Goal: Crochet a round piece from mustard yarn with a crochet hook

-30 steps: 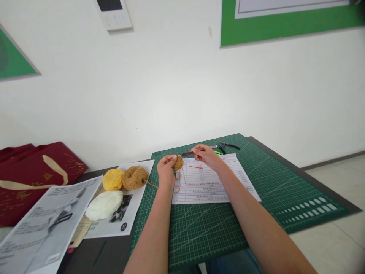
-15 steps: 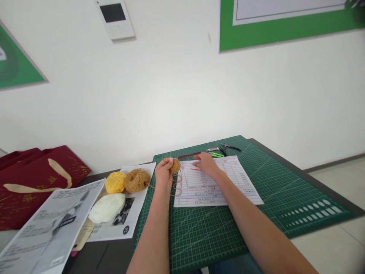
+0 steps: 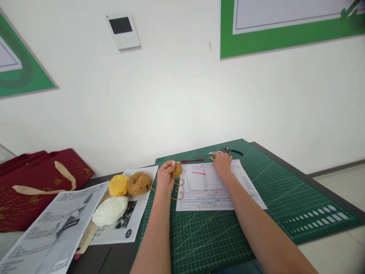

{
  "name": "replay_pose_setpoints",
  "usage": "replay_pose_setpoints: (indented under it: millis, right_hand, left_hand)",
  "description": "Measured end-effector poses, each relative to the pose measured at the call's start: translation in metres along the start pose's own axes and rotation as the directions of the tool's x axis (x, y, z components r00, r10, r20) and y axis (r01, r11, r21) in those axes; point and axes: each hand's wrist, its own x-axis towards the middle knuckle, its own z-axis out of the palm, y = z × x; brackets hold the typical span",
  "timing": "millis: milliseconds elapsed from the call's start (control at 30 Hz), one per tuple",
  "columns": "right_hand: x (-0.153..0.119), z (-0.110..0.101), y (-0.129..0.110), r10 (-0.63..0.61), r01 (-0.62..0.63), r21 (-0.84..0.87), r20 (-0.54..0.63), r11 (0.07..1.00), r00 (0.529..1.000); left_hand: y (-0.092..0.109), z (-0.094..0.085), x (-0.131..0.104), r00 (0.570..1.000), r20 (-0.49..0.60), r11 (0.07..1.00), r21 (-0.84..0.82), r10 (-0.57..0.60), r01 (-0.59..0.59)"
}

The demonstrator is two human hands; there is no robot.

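Note:
Between the thumb and fingers of my left hand (image 3: 165,177) is a small round brown crochet piece (image 3: 177,170). A loose strand of brown yarn (image 3: 179,190) curls below it over the paper and leads back to the brown yarn ball (image 3: 139,183). At the top edge of the printed sheet (image 3: 216,194), my right hand (image 3: 222,161) closes over the green thread snips (image 3: 212,157), whose metal tips show left of the fingers. A dark red crochet hook (image 3: 192,161) lies between the hands. A thin red needle-like stick (image 3: 199,173) rests on the sheet.
A green cutting mat (image 3: 205,232) covers the table. Black-handled pliers (image 3: 234,150) lie beyond my right hand. To the left are a yellow yarn ball (image 3: 118,185), a white yarn ball (image 3: 110,211), printed papers (image 3: 54,224) and dark red gift bags (image 3: 42,179).
My right hand has moved right, from beside the crochet hook to the green thread snips, and closed over them. My left hand keeps holding the crochet piece. The view has shifted slightly.

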Motion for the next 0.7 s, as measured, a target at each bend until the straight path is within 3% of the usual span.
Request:
replay_pose_setpoints:
  millis: [200, 400, 567, 700]
  right_hand:
    - [-0.002, 0.004, -0.009, 0.027, -0.034, 0.088, 0.070, 0.996, 0.997]
    - [0.002, -0.001, -0.015, 0.012, -0.061, 0.372, 0.132, 0.926, 0.991]
    - [0.004, -0.015, -0.031, -0.122, -0.088, 0.678, 0.255, 0.729, 0.959]
    - [-0.013, -0.015, -0.052, -0.317, -0.191, 0.820, 0.408, 0.540, 0.856]
  left_hand:
    - [0.005, 0.007, -0.007, 0.987, 0.161, 1.000, 0.028, -0.016, 0.012]
    - [0.007, 0.010, -0.011, 0.961, 0.276, 0.999, 0.035, -0.018, 0.009]
    - [0.009, 0.012, -0.013, 0.941, 0.339, 0.999, 0.033, -0.004, -0.007]
    - [0.010, 0.012, -0.013, 0.930, 0.368, 0.999, 0.035, -0.004, -0.010]
